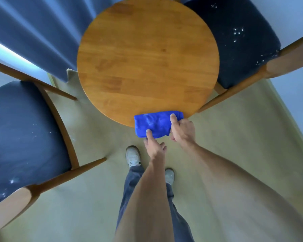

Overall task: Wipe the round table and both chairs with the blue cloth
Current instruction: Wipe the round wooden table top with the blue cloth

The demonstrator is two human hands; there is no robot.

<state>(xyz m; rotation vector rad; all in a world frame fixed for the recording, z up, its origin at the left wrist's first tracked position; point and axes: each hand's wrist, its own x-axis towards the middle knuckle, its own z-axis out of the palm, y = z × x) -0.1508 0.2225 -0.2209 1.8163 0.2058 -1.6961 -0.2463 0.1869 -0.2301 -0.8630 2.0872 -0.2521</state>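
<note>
A folded blue cloth (155,124) lies over the near edge of the round wooden table (147,55), half hanging past the rim. My right hand (182,129) grips the cloth's right end, thumb on top. My left hand (154,144) pinches the cloth's near lower edge, thumb on the fabric. One chair with a dark seat (23,137) stands at the left, and white specks dot its cushion. A second dark-seated chair (238,42) stands at the upper right, also speckled white.
Blue-grey curtains (42,32) hang behind the table at the upper left. Pale floor (234,137) lies under everything, with my two shoes (133,156) just below the table's edge. Wooden chair legs and arms angle inward on both sides of me.
</note>
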